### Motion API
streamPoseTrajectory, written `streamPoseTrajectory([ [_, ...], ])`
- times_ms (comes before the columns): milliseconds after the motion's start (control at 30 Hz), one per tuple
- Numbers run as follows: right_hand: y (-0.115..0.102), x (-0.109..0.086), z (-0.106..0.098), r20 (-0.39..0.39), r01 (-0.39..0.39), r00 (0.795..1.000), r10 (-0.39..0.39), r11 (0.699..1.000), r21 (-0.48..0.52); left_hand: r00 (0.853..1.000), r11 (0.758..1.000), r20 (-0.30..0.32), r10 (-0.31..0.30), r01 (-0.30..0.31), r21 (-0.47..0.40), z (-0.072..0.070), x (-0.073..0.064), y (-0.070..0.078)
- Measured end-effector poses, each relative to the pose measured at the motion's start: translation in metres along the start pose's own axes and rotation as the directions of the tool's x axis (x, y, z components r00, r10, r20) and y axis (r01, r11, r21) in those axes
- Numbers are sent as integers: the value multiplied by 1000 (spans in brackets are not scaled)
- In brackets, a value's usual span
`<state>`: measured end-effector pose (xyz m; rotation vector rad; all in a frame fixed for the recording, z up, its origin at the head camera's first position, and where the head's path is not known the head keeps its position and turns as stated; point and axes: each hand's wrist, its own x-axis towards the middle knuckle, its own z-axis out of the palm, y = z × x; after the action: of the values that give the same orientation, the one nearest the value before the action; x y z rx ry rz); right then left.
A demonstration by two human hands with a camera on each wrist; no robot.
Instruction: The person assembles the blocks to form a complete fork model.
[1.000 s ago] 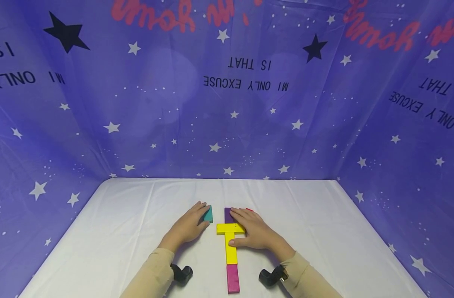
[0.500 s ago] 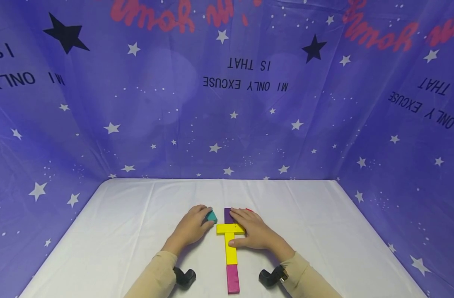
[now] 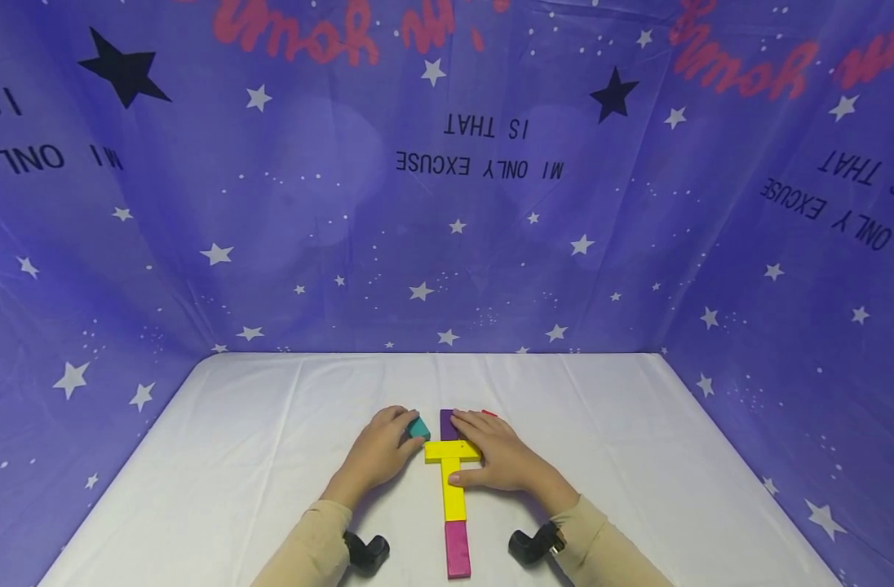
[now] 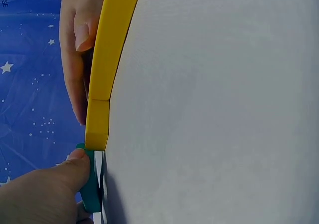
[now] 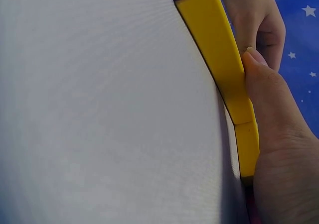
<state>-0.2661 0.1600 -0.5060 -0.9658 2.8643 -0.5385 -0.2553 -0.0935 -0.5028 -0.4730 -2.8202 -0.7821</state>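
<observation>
My left hand (image 3: 377,452) pinches a teal block (image 3: 420,429) between thumb and fingers, its near corner close to the left end of a crosswise yellow block (image 3: 440,451). In the left wrist view the teal block (image 4: 89,189) stands tilted right at that yellow end. My right hand (image 3: 504,458) rests over the layout, thumb on the lengthwise yellow block (image 3: 454,501) and fingers reaching across the edge of a purple block (image 3: 447,424). A magenta block (image 3: 458,550) continues the line toward me. Beyond the right fingers shows a sliver of red block (image 3: 489,413), mostly hidden.
A white cloth (image 3: 271,424) covers the table. Purple star-printed fabric (image 3: 447,269) walls off the back and both sides. Black wrist mounts sit at the left cuff (image 3: 366,554) and right cuff (image 3: 531,546).
My left hand has moved slightly right and toward me, bringing the teal block, now turned aslant, close to the crosswise yellow block. My right hand and the other blocks have stayed put.
</observation>
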Motion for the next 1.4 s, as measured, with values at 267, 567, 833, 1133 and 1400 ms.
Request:
streamPoseTrajectory([
  [267, 0, 0, 0, -6, 10, 1000, -10, 1000, 2, 1000, 1000, -6, 8, -8, 0, 2, -1, 2],
  [567, 0, 0, 0, -6, 6, 1000, -6, 1000, 3, 1000, 1000, -1, 11, -11, 2, 1, -3, 4],
  [833, 0, 1, 1, -9, 9, 1000, -9, 1000, -7, 1000, 1000, 9, 12, -12, 15, 0, -2, 5],
  [1133, 0, 1, 2, -10, 11, 1000, -11, 1000, -7, 999, 1000, 32, 3, -3, 19, -2, -2, 7],
  [1400, -1, 0, 1, -4, 2, 1000, -2, 1000, 6, 999, 1000, 49, 12, -14, 23, -3, -2, 6],
])
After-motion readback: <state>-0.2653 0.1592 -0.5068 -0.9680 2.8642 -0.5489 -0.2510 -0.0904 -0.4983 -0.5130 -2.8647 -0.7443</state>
